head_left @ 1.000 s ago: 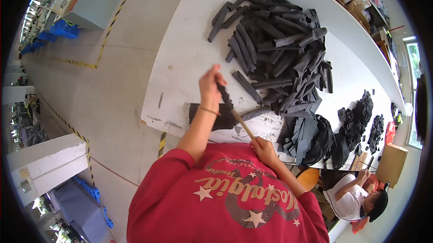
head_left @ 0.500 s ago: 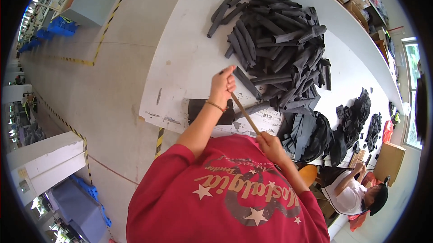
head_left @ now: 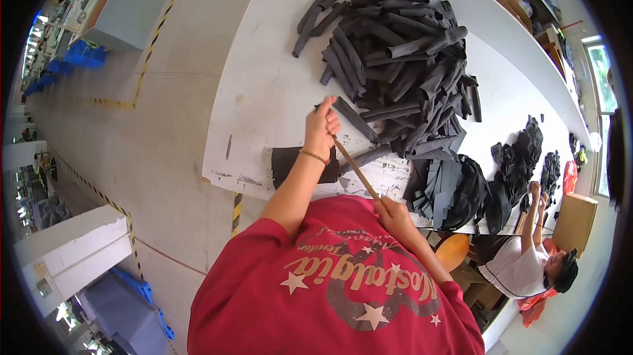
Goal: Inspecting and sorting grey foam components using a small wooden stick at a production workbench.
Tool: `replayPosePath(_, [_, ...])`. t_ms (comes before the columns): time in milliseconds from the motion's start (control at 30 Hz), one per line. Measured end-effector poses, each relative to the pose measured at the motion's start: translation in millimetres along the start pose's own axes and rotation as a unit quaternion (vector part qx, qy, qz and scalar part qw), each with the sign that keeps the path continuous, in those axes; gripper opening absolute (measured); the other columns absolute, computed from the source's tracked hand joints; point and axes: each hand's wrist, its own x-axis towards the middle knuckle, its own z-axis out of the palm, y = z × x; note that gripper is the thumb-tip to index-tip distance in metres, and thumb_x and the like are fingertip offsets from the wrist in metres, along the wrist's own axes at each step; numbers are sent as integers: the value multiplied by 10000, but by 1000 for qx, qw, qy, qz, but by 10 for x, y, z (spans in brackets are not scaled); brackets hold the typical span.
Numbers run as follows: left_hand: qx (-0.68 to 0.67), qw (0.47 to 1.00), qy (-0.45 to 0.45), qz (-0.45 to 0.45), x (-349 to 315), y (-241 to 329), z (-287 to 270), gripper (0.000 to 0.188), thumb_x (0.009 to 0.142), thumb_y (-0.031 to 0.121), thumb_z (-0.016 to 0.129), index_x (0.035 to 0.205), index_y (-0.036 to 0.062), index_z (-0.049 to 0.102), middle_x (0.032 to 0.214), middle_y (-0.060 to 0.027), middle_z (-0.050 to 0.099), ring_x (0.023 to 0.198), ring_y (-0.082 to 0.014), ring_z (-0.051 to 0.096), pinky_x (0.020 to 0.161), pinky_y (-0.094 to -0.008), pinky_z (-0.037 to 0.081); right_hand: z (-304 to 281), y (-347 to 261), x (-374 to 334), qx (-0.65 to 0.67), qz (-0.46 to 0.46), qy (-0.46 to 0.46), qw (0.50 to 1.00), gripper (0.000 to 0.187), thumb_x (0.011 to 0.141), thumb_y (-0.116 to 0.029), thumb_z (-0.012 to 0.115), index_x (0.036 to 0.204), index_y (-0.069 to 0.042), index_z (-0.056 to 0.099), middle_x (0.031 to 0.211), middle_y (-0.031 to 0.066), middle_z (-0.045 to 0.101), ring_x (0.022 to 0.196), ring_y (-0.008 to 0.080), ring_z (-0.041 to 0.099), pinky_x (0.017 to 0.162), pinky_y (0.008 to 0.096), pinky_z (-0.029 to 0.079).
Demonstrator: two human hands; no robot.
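My left hand (head_left: 321, 129) is closed around the upper end of a thin, light brown stick (head_left: 355, 169), above the table's near part. A small dark bit shows at the top of that fist; I cannot make out what it is. Closer to my body, my right hand (head_left: 393, 215) grips the stick's lower end. Beneath my left wrist lies a flat black fabric piece (head_left: 285, 164) at the table's near edge. Just beyond the fist, a black rolled fabric tube (head_left: 356, 119) points toward a large pile of similar tubes (head_left: 402, 52).
The white table (head_left: 254, 58) has a raised wall along its far right side. Flat dark strips (head_left: 443, 187) and black bundles (head_left: 527, 150) lie to the right. A co-worker (head_left: 524, 266) reaches over the table there, near an orange stool (head_left: 452, 251).
Both my hands keep hold of the stick with hardly any shift. The view has moved slightly. At the right, the co-worker's arms now stretch out farther over the table.
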Motion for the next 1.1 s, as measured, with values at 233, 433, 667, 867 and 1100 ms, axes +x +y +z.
replayPosePath(233, [-50, 990, -23, 127, 152, 792, 17, 271, 870, 317, 680, 890, 90, 534, 535, 74, 337, 414, -35, 269, 399, -204, 228, -584, -47, -316, 62, 125, -31, 990, 183, 903, -153, 584, 816, 8, 577, 669, 46, 531, 651, 97, 489, 572, 284, 402])
replayPosePath(433, [-140, 982, -50, -113, -216, -186, 430, 262, 875, 284, 677, 741, 155, 492, 547, 68, 391, 440, -43, 349, 418, -205, 282, -160, -523, 810, 50, -272, 215, 936, 303, 728, -9, 741, 1000, -36, 611, 816, 54, 543, 613, 134, 429, 543, 252, 364])
replayPosePath(667, [-109, 970, 30, -216, -102, -201, 237, 212, 882, 256, 662, 804, 112, 528, 520, 68, 375, 412, -66, 346, 395, -220, 275, -87, -374, 894, 89, -229, 95, 965, 67, 854, -72, 637, 891, -18, 620, 779, 63, 574, 714, 145, 539, 628, 270, 433])
replayPosePath(867, [-33, 996, 12, 80, 253, 366, -250, 261, 968, 313, 500, 903, 70, 569, 582, 44, 403, 463, -56, 385, 429, -222, 269, -350, -616, 297, 277, -176, -49, 943, 251, 935, -243, 583, 831, -14, 571, 654, -23, 482, 599, 63, 431, 531, 228, 334])
replayPosePath(1100, [376, 873, -309, 23, -859, -37, 436, 203, 957, 178, 549, 1083, 23, 589, 953, -5, 605, 857, -81, 579, 769, -224, 474, -458, -549, 818, 298, -134, 162, 931, 206, 968, -224, 537, 928, -25, 571, 610, -81, 385, 498, 10, 298, 452, 203, 229])
